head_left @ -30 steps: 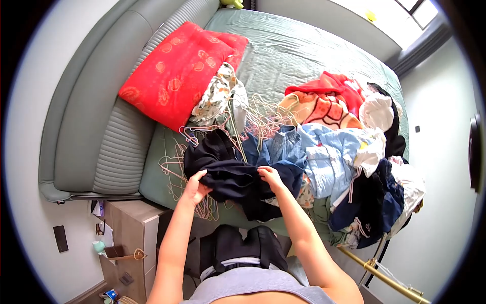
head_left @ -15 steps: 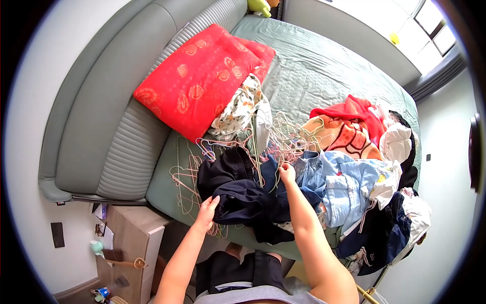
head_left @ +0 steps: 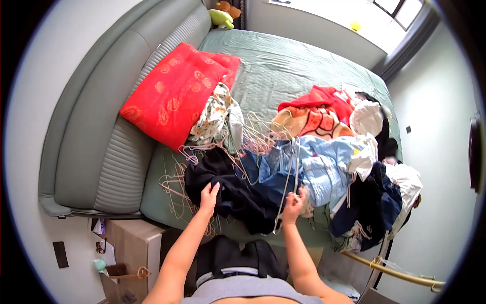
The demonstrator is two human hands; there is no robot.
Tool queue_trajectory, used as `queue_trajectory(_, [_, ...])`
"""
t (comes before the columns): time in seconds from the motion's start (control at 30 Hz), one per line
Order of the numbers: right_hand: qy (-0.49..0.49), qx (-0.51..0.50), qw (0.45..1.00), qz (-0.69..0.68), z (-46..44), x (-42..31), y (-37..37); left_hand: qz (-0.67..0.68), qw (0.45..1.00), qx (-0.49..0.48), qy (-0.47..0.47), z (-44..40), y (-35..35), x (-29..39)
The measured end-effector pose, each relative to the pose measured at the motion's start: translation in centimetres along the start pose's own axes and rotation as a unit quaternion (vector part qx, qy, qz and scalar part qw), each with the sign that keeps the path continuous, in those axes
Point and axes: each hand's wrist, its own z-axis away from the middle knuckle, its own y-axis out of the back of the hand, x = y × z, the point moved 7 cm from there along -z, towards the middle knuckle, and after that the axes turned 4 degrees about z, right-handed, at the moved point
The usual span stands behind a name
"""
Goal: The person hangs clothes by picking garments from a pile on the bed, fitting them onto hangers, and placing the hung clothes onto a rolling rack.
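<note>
My left hand [head_left: 208,198] is closed on the near edge of a dark navy garment [head_left: 230,190], which lies bunched at the front of the bed. In my right hand [head_left: 292,207] is a white clothes hanger [head_left: 287,177], held upright in front of blue clothes. Just beyond the navy garment lies a tangled heap of thin hangers [head_left: 258,134]. More pink and white hangers [head_left: 173,182] are spread left of the garment. A light blue garment [head_left: 324,164] lies to the right of the hanger.
A folded red quilt [head_left: 169,96] rests by the grey headboard [head_left: 96,126]. On the right are a red and orange blanket [head_left: 316,114] and piled dark and white clothes [head_left: 367,202]. A wooden cabinet [head_left: 134,248] stands at lower left, a gold-coloured rail [head_left: 400,272] at lower right.
My right hand has come away from the hanger heap, nearer and slightly right, with a white hanger in it. My left hand keeps the navy garment, which now lies flatter. The view has shifted.
</note>
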Motion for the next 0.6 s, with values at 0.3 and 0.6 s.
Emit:
queue_trajectory(0.3, [0.098,-0.103,0.977,0.16,2.3,-6.0,13.4,-0.152,0.974,-0.001,-0.17,1.5,-5.7,1.5])
queue_trajectory(0.6, [0.159,-0.21,0.96,0.099,6.6,-12.5,20.0,-0.396,0.827,-0.109,-0.384,17.2,-18.7,6.0])
